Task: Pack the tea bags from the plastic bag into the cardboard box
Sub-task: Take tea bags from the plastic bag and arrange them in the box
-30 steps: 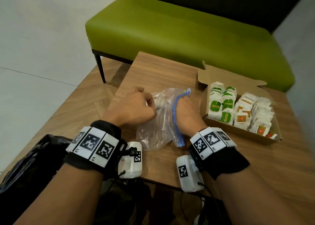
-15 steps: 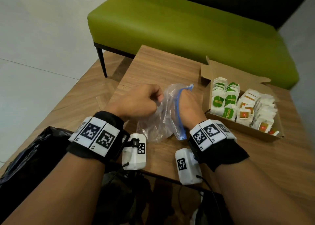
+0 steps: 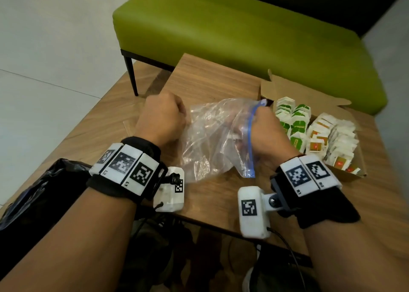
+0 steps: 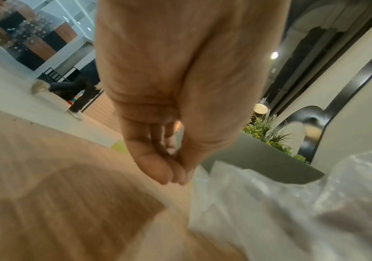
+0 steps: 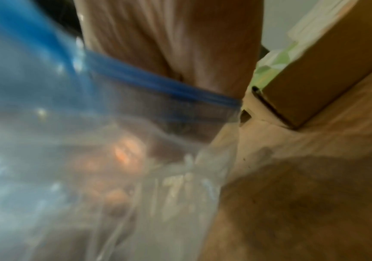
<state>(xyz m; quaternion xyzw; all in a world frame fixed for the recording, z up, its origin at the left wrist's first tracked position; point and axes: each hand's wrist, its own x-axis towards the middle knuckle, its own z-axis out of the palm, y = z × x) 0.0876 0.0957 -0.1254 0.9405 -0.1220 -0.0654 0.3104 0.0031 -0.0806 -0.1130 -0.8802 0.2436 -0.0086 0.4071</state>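
A clear plastic bag [image 3: 210, 141] with a blue zip rim [image 3: 250, 137] lies crumpled on the wooden table [image 3: 212, 81]. My left hand [image 3: 163, 119] is curled and pinches the bag's left edge; in the left wrist view its fingertips [image 4: 176, 174] meet at the plastic [image 4: 270, 203]. My right hand [image 3: 267, 132] is pushed through the zip rim [image 5: 158, 83] into the bag, its fingers hidden by plastic. An orange blur [image 5: 127, 153] shows inside. The cardboard box [image 3: 345, 174], right of the bag, holds rows of green and red tea bags [image 3: 318, 137].
A green bench [image 3: 243, 33] stands behind the table. A black plastic bag [image 3: 39, 192] lies at the lower left beside my left arm. The table's front edge [image 3: 210, 223] runs just under my wrists. The box's open flaps [image 3: 287, 88] stand at its far side.
My left hand has closed on the bag's edge and drawn it to the left, stretching the bag wider. My right hand stays inside the bag.
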